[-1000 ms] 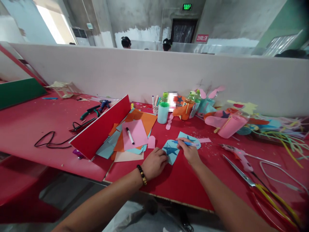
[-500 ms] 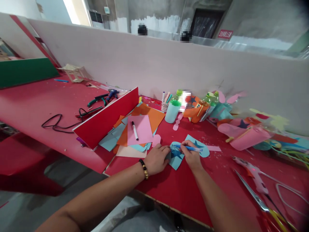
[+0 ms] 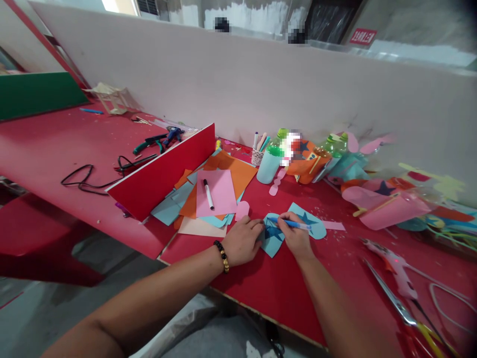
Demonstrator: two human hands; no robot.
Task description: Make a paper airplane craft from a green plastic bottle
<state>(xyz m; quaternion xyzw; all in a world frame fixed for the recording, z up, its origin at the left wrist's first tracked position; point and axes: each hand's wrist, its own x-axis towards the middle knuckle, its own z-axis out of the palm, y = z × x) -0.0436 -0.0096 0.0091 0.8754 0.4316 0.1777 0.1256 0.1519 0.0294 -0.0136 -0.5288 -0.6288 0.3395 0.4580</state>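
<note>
My right hand (image 3: 297,234) is closed round a blue pen (image 3: 298,224), its tip at the upper part of a light blue paper cutout (image 3: 274,248) with a dark blue star drawn or stuck on it. My left hand (image 3: 244,242), wearing a beaded bracelet, is closed at the cutout's left edge and steadies it on the table. The left fingertips are partly hidden. Just beyond my right hand lies a second light blue cutout (image 3: 316,229) with a dark blue star, beside a pink paper strip (image 3: 334,225).
Coloured paper sheets (image 3: 234,164) lie left, a marker (image 3: 208,194) on top. Behind stand a pen cup (image 3: 257,156) and a paper-wrapped bottle (image 3: 269,166). Scissors (image 3: 395,301) and a pink glue gun (image 3: 397,271) lie right. A red divider (image 3: 167,171) crosses the left side.
The camera view has tilted slightly downward, so the background sits higher. Both hands stay at the same cutout, the pen moving little if at all.
</note>
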